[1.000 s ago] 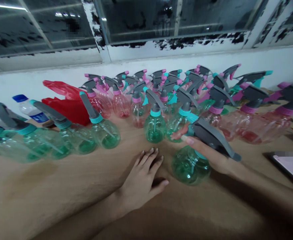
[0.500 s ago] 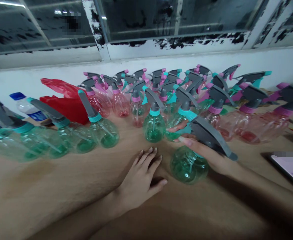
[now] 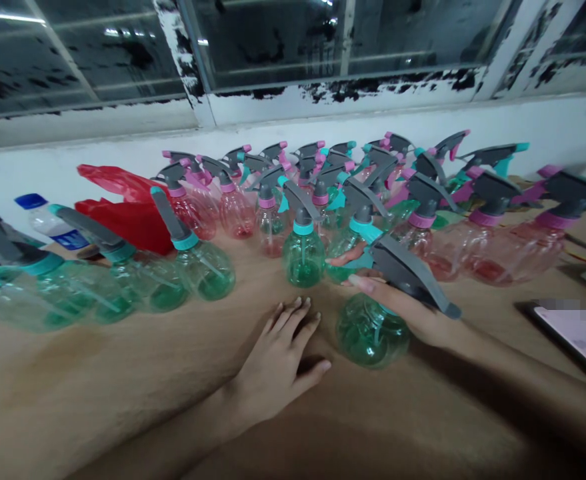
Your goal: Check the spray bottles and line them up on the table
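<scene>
Since a second ago, the right hand's [image 3: 413, 310] top finger [image 3: 349, 255] has lifted a little and stretched towards 10 o'clock, its tip now showing just beside a standing green bottle [image 3: 303, 259]; the view has swung slightly towards 3 o'clock, baring more of the phone [image 3: 573, 333] at 4 o'clock and cropping the end bottle [image 3: 0, 303] at 9 o'clock further

From the bare left hand [image 3: 277, 363], tan wooden tabletop [image 3: 123, 373] lies open toward nine o'clock. Round, clear-green plastic spray bottles [image 3: 205, 270] block ten to eleven; a matching bottle [image 3: 370, 337], gripped by the bare right hand [image 3: 405, 303], bars two to three.
</scene>
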{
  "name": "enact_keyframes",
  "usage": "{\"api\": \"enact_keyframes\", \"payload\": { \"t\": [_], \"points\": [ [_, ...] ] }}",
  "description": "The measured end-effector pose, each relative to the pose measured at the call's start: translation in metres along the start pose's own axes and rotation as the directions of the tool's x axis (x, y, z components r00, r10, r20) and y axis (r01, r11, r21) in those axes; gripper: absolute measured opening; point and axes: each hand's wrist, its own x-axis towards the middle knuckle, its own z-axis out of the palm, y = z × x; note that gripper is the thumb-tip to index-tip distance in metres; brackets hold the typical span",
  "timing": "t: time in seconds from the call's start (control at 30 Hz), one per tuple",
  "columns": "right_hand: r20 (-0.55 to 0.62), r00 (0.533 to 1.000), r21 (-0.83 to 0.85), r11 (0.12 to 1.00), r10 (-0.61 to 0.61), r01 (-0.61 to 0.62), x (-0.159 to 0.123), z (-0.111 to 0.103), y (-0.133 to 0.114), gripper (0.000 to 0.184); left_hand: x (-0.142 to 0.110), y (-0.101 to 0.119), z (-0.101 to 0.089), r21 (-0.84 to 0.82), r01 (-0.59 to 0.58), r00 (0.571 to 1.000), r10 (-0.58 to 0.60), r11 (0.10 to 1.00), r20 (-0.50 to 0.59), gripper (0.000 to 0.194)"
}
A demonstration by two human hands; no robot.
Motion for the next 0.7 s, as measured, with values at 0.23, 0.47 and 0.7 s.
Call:
{"api": "enact_keyframes", "payload": {
  "t": [0.23,0.47,0.7],
  "points": [
    [0.035,0.999,0.04,0.999,0.028,-0.029,-0.0001,-0.001,-0.0003,0.018,-0.0008,0.0008,-0.0008,0.005,0.019,1.0,-0.019,1.0,0.023,0.06],
    [0.017,0.999,0.018,0.999,0.038,-0.038,-0.0016,-0.0002,-0.0023,0.019,0.0001,0.0013,-0.0008,-0.016,0.019,1.0,-0.018,1.0,0.014,0.06],
    [0.022,0.999,-0.002,0.999,0.037,-0.037,-0.0012,-0.001,-0.0019,0.028,0.0,0.0019,-0.0013,-0.018,0.012,1.0,-0.012,1.0,0.002,0.06]
  ]
}}
